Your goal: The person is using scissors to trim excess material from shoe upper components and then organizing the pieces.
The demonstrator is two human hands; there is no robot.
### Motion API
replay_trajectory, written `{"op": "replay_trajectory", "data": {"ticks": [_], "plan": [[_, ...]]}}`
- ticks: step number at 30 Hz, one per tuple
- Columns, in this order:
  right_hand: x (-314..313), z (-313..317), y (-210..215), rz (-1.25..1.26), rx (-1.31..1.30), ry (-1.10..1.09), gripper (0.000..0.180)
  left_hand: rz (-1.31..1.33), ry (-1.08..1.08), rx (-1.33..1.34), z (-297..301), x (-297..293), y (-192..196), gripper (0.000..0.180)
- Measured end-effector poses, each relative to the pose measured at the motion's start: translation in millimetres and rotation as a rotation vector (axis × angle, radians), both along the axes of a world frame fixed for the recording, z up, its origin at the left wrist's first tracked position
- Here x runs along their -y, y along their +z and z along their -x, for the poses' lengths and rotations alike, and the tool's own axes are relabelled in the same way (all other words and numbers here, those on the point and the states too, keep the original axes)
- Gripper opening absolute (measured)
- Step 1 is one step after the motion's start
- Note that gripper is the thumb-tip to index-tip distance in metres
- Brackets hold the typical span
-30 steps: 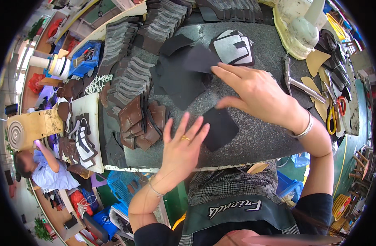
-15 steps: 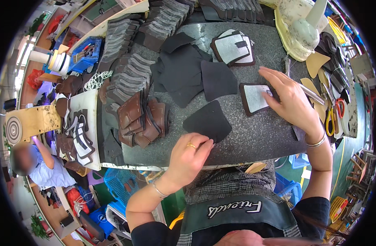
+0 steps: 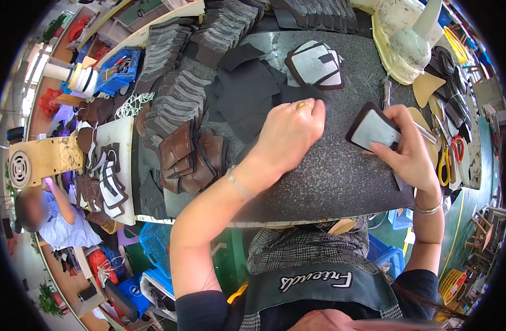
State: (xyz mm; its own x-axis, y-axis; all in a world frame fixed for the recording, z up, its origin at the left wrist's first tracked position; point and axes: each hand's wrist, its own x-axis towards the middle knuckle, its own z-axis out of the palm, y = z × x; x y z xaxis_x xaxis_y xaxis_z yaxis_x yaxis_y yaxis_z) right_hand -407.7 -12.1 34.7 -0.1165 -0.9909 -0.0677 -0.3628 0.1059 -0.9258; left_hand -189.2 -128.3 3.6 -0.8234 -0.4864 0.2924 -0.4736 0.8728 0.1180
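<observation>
In my right hand [image 3: 410,146] is a dark brown leather piece with a pale grey backing [image 3: 375,128], tilted off the worktable, thumb on the backing. My left hand [image 3: 294,132] is closed in front of the black sheets, its fingers pinching a black sheet piece [image 3: 307,92] that shows blurred past the knuckles. The fingertips are partly hidden. Just left of that hand lies a loose pile of black cut sheets [image 3: 244,91]. Beyond it rests a small stack of grey-backed brown pieces [image 3: 314,63].
Stitched brown leather pieces [image 3: 186,154] and fanned rows of dark pieces [image 3: 178,102] cover the left of the dark worktable [image 3: 324,185]. A pale machine post [image 3: 410,52] rises at back right, near scissors [image 3: 444,165]. Another person [image 3: 65,215] sits far left.
My left hand has moved up and away from the near edge, carrying the black piece toward the pile. My right hand has picked up the grey-backed leather piece from the table.
</observation>
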Motion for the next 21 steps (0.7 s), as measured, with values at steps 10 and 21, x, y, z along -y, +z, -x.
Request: {"op": "replay_trajectory", "data": {"ticks": [10,21], "plan": [[-43.1,-13.8,-5.3,0.329,-0.288,0.027,0.053,-0.613,-0.170,-0.209,-71.0,-79.5,13.3,0.053],[-24.1,-43.2,-21.4,0.790,-0.302,0.704,0.031,-0.282,-0.234,-0.402,-84.7,-101.2,11.4,0.031]]}}
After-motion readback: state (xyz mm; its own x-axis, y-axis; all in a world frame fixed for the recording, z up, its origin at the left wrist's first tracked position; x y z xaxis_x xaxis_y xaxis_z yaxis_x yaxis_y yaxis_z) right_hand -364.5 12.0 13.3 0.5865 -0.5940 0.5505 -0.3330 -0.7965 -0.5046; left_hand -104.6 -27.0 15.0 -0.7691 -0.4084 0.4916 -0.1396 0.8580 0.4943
